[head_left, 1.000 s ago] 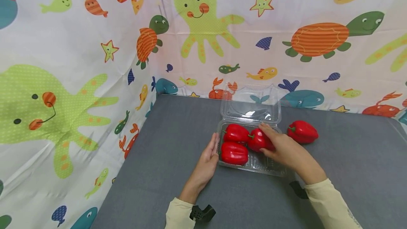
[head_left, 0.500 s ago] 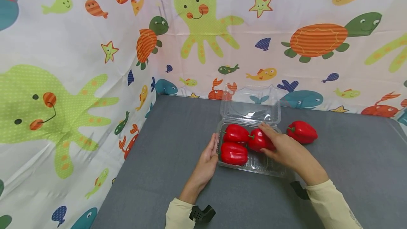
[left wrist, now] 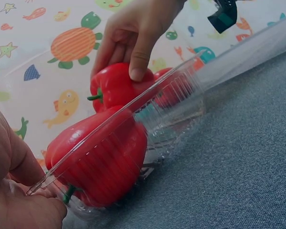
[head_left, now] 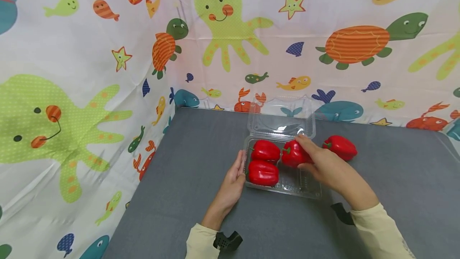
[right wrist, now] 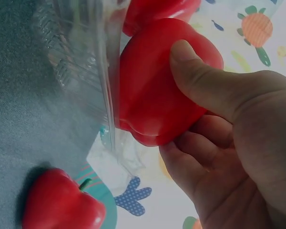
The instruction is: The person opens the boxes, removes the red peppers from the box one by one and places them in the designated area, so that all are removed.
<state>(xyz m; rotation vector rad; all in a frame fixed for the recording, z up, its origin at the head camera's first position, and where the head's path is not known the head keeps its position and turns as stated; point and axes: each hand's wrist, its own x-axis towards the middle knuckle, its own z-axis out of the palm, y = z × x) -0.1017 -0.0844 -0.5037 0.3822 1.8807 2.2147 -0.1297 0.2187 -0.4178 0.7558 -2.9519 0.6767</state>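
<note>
A clear plastic clamshell container (head_left: 305,193) stands on the table with its lid tipped back. Two red bell peppers lie in its left part, one at the back (head_left: 265,150) and one in front (head_left: 263,173). My right hand (head_left: 334,175) grips a third red bell pepper (right wrist: 162,86), thumb on one side and fingers on the other. That pepper is raised, partly above the rim, as the left wrist view shows. At the container's left edge, my left hand (head_left: 230,187) pinches the rim between thumb and fingers (left wrist: 28,210).
Another red bell pepper (head_left: 340,147) lies on the grey table (head_left: 172,195), right of the container. The open lid (head_left: 282,123) leans near the back wall cloth (head_left: 251,31), which is printed with sea animals. A second printed cloth (head_left: 82,151) hangs on the left.
My right hand has shifted slightly right with the bell pepper in its grip, and the pepper has come up and away from the two beside it. My left hand stays at the container.
</note>
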